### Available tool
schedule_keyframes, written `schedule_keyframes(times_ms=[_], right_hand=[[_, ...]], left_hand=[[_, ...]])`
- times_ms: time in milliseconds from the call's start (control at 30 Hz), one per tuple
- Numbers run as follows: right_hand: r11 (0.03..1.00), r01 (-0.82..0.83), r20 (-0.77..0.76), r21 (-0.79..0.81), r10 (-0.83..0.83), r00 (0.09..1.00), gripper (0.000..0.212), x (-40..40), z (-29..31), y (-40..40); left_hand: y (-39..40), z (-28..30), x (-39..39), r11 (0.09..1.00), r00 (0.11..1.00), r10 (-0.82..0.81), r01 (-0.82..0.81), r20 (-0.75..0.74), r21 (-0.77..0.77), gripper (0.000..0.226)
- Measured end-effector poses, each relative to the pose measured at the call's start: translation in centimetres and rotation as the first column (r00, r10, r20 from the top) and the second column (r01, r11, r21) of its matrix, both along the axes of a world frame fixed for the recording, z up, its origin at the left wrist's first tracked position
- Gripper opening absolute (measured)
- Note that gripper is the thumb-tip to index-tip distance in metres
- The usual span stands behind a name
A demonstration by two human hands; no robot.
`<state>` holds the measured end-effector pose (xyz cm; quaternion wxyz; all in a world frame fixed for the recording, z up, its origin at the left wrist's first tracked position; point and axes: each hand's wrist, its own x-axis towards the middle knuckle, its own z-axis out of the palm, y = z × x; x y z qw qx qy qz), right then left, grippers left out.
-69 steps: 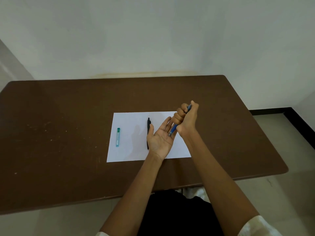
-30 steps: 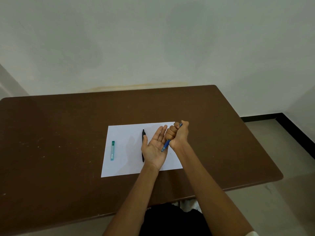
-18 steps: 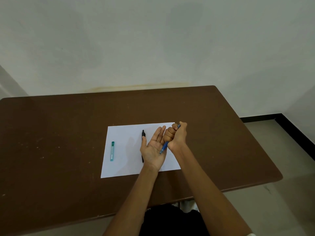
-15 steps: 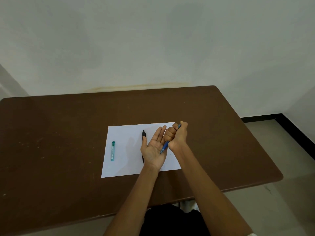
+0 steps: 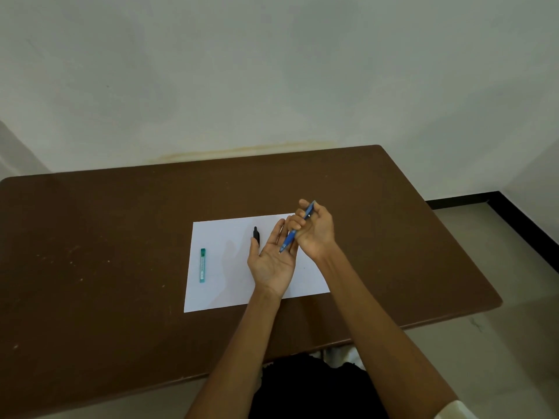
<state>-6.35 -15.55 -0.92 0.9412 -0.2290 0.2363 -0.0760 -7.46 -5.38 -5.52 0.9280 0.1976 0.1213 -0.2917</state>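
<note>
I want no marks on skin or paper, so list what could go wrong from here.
1. The right hand grips the blue pen tip-down over the open left hand; a push could jab or mark the palm.
2. The black pen lies on the paper right beside the left hand; lowering that hand may knock it rolling.

Two pens: blue pen (image 5: pixel 289 238), black pen (image 5: pixel 256 234). One teal tube (image 5: pixel 202 265). One paper sheet (image 5: pixel 223 237). One table (image 5: pixel 90 237).

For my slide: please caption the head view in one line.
Right hand holds a blue plastic pen, tip over the open left hand, above a white paper sheet.
</note>
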Motion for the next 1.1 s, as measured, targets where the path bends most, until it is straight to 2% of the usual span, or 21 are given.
schedule_keyframes(times_ms=[333, 500, 700, 867, 967, 1100], right_hand=[[0.995, -0.045, 0.050, -0.084, 0.049, 0.998, 0.036, -0.1, 0.6, 0.3], [0.984, -0.075, 0.127, -0.162, 0.097, 0.987, 0.047, -0.2, 1.2, 0.4], [0.967, -0.077, 0.113, -0.241, 0.107, 0.988, 0.051, 0.1, 2.0, 0.6], [0.979, -0.097, 0.125, -0.180, 0.121, 0.985, 0.041, 0.3, 2.1, 0.7], [0.957, -0.114, 0.021, -0.267, 0.124, 0.992, 0.030, 0.2, 1.5, 0.3], [0.826, -0.265, -0.258, -0.498, 0.151, 0.954, 0.033, 0.4, -0.1, -0.4]], left_hand=[[0.3, 0.3, 0.2, 1.000, 1.000, -0.006, 0.006, 0.013, 0.011, 0.064], [0.4, 0.3, 0.4, 0.999, 0.998, -0.039, 0.039, 0.048, 0.008, 0.065], [0.3, 0.6, 0.5, 0.998, 0.994, -0.065, 0.065, 0.083, 0.006, 0.066], [0.3, 0.9, 0.4, 0.998, 0.997, -0.050, 0.047, 0.067, 0.041, 0.062], [0.6, 0.8, 1.0, 0.986, 0.995, -0.031, 0.015, 0.092, 0.165, 0.056], [1.1, 0.6, 2.0, 0.897, 0.976, -0.138, 0.049, 0.171, 0.439, 0.052]])
